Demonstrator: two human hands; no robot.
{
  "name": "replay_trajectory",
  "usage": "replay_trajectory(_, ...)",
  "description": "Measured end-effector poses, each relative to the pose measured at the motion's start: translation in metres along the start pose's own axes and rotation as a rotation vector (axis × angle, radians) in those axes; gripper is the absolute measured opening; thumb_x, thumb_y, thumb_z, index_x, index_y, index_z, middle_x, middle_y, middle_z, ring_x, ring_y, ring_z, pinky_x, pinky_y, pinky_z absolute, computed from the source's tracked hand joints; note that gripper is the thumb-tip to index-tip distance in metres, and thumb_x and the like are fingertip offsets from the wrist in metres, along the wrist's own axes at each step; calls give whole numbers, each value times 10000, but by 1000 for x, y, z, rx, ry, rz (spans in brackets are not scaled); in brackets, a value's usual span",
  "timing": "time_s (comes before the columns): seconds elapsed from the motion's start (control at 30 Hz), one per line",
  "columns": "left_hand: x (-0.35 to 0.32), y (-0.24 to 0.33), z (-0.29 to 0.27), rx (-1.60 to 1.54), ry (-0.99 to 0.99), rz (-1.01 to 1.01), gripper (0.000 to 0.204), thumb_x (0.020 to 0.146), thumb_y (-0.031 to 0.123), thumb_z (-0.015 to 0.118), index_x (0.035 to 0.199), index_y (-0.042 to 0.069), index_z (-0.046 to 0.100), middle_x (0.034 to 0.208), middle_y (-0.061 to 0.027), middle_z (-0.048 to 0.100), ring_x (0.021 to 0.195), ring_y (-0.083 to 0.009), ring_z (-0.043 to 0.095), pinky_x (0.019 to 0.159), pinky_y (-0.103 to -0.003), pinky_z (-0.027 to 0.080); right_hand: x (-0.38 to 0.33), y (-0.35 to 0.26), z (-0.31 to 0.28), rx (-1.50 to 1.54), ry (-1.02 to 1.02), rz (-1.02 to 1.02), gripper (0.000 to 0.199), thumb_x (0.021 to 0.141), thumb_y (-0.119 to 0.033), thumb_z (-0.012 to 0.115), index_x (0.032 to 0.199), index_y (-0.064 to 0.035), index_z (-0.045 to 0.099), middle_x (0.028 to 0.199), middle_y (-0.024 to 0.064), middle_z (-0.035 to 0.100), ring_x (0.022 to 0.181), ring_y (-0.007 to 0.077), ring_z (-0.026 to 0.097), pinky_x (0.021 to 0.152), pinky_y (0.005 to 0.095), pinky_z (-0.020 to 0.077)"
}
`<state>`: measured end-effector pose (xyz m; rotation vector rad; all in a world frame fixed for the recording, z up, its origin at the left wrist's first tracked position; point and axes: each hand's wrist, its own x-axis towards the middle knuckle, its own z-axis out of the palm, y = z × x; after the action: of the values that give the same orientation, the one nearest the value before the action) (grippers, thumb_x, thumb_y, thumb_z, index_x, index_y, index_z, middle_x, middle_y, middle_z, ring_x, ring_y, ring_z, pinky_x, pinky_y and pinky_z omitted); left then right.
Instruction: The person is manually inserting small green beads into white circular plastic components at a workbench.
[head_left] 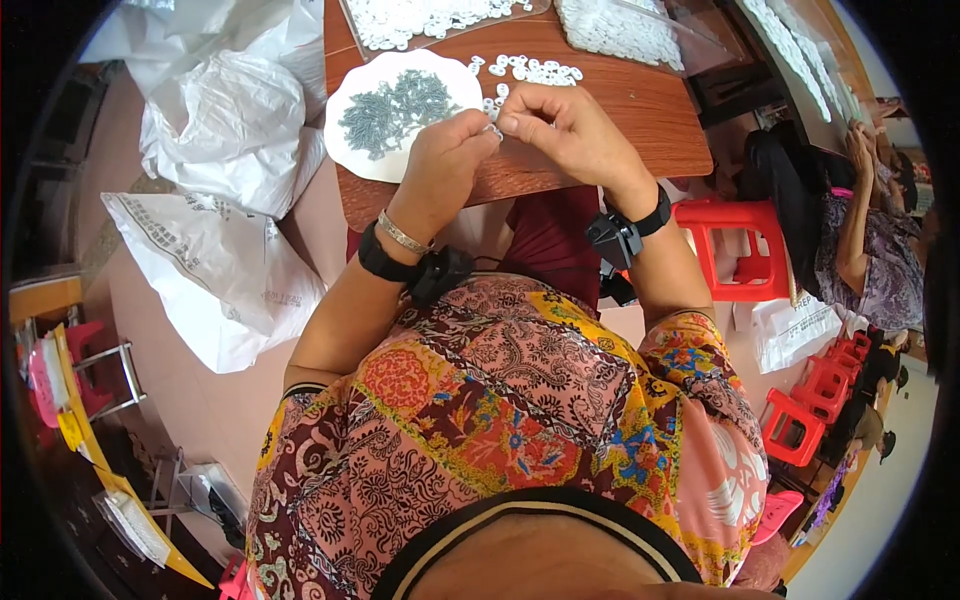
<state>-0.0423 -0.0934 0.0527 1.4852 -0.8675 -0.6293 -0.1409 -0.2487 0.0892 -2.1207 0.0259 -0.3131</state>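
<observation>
Above the near edge of the brown wooden table, my two hands meet fingertip to fingertip. My left hand pinches a small white plastic piece, mostly covered by the thumb and finger. Thumb and forefinger of my right hand are pressed together right beside that piece; whatever they hold is too small to make out. Left of the hands, a white scalloped plate carries a heap of small grey metal pins or screws. Loose white oval plastic pieces lie just beyond my fingers.
Two clear trays of white pieces, one at back left and one at back right, stand on the table. White sacks crowd the left floor. A red stool stands at right; another person sits beyond it.
</observation>
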Motion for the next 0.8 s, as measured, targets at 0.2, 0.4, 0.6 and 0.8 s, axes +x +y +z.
replay_trajectory(0.2, -11, -3, 3, 54, -75, 102, 191, 879, 172, 512, 774, 15, 535, 584, 20, 451, 509, -59, 417, 466, -227, 340, -9, 2, 4, -53, -52, -11, 149, 848, -159, 593, 811, -15, 571, 628, 86, 523, 569, 168, 473, 561, 295, 412)
replay_trajectory(0.4, -15, -4, 4, 42, -82, 43, 173, 838, 144, 516, 778, -18, 511, 591, -142, 430, 540, -225, 429, 528, -342, 381, -13, 0, 7, -55, -65, 7, 144, 855, -160, 589, 826, -18, 586, 631, 78, 530, 570, 151, 478, 551, 296, 411)
replay_trajectory(0.6, -15, 0, -8, -129, -23, -55, 211, 862, 155, 522, 708, 11, 508, 548, -21, 458, 488, -99, 408, 467, -262, 329, 4, 9, -6, 72, -9, 92, 182, 862, -210, 609, 911, -37, 637, 668, 37, 567, 638, 78, 507, 610, 249, 443)
replay_trajectory(0.8, -21, 2, -22, -321, 32, -132, 215, 890, 202, 487, 724, 68, 513, 574, 31, 443, 490, -59, 409, 455, -193, 290, 68, 70, -42, -711, 14, 26, 208, 821, -185, 568, 987, -101, 660, 907, 110, 661, 865, 305, 619, 759, 392, 490)
